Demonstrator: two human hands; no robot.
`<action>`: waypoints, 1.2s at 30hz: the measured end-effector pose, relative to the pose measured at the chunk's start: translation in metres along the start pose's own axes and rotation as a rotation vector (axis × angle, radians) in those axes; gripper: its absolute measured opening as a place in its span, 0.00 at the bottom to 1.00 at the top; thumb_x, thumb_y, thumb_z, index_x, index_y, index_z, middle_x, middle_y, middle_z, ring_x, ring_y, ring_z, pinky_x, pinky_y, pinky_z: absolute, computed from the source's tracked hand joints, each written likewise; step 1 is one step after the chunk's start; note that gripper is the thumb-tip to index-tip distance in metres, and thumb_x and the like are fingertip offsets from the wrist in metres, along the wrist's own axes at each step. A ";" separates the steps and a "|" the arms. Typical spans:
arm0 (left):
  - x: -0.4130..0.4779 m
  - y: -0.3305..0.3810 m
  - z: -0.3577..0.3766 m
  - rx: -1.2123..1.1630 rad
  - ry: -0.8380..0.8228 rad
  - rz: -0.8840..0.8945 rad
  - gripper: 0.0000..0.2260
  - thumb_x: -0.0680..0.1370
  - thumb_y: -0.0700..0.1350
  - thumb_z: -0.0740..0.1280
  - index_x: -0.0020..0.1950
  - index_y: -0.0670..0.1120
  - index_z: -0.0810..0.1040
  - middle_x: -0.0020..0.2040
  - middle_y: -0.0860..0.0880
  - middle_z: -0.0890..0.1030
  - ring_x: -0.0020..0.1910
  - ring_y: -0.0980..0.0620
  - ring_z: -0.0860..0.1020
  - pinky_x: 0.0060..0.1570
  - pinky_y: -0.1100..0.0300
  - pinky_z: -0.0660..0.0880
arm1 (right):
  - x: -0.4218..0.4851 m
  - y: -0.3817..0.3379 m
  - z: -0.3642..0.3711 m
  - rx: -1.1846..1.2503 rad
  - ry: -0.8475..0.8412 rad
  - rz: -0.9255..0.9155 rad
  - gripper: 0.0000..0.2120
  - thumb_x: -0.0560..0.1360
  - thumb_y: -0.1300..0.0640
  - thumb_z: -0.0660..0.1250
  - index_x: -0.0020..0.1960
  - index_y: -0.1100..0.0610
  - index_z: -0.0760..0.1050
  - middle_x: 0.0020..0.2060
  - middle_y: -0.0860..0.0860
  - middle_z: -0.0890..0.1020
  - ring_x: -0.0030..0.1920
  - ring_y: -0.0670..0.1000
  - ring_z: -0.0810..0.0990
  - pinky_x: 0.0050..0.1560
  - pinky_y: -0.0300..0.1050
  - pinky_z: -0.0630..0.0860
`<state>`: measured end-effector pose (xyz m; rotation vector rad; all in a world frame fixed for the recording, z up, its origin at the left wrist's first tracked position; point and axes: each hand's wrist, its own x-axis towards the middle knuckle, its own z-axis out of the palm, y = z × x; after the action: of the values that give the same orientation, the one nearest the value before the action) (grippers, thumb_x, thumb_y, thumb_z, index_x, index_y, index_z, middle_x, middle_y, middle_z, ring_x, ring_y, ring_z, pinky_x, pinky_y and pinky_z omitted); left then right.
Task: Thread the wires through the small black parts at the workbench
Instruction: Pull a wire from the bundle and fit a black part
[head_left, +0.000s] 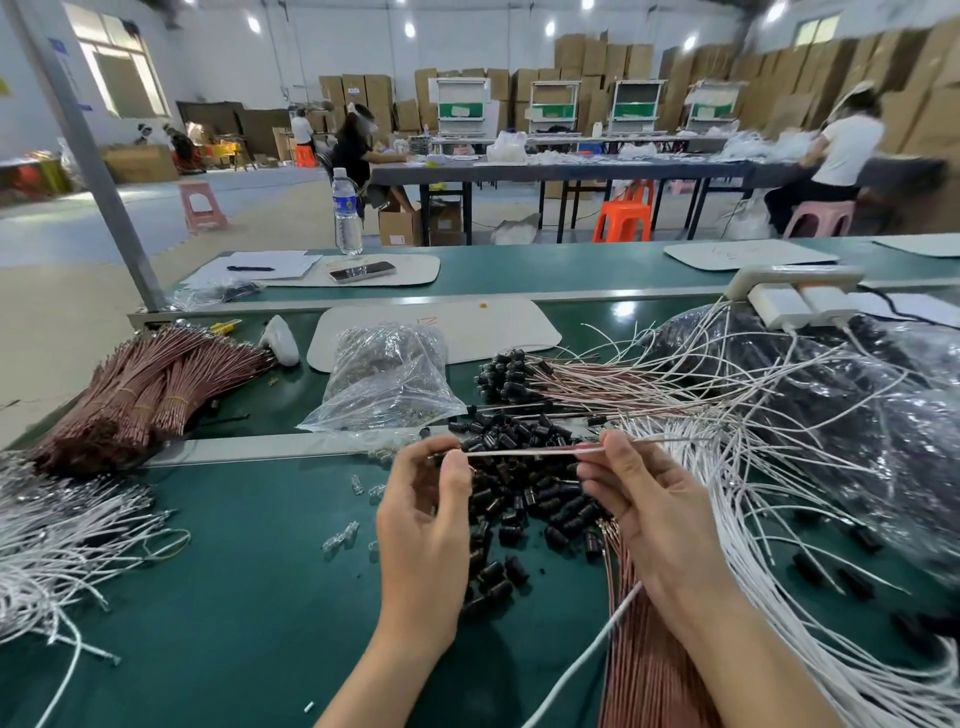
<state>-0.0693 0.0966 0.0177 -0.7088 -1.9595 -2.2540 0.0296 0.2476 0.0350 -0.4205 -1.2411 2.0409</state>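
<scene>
Wire (519, 452), white, is being pinched between left hand (426, 501) and right hand (649, 514) over the loose black parts (535, 512) on the counter (234, 597), while a threaded batch (511, 371) is lying farther back and many bare wires (769, 545) are waiting right, suggesting midway progress.

A thin wire (519, 452) stretches level above the bench (234, 597), pinched by the left hand (421, 519) and right hand (649, 509), with a small black part (435, 459) at its left end. Beneath it lies a pile of black parts (530, 499), and white wires (779, 519) fan out to the right.
</scene>
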 end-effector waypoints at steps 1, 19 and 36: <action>0.004 0.005 -0.002 -0.037 -0.005 -0.023 0.05 0.82 0.44 0.67 0.53 0.54 0.81 0.42 0.51 0.82 0.40 0.55 0.79 0.45 0.67 0.76 | 0.002 -0.009 0.001 -0.043 -0.019 -0.035 0.11 0.66 0.49 0.75 0.45 0.54 0.88 0.45 0.57 0.87 0.44 0.52 0.87 0.43 0.38 0.83; 0.142 0.000 0.075 0.324 -0.266 -0.441 0.26 0.84 0.48 0.64 0.78 0.40 0.60 0.47 0.45 0.78 0.41 0.51 0.79 0.56 0.50 0.81 | 0.124 -0.076 -0.037 -1.077 -0.121 0.235 0.16 0.82 0.53 0.64 0.61 0.64 0.78 0.45 0.55 0.86 0.42 0.51 0.86 0.39 0.38 0.83; 0.009 0.030 0.076 1.052 -1.168 -0.294 0.18 0.85 0.51 0.62 0.43 0.38 0.78 0.29 0.49 0.80 0.24 0.51 0.79 0.29 0.63 0.78 | 0.039 -0.004 -0.050 -1.512 0.002 -0.351 0.15 0.83 0.57 0.60 0.69 0.51 0.76 0.59 0.48 0.83 0.61 0.50 0.78 0.66 0.50 0.73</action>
<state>-0.0444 0.1661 0.0543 -1.7419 -3.2943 -0.3698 0.0328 0.3081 0.0171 -0.7560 -2.4465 0.4854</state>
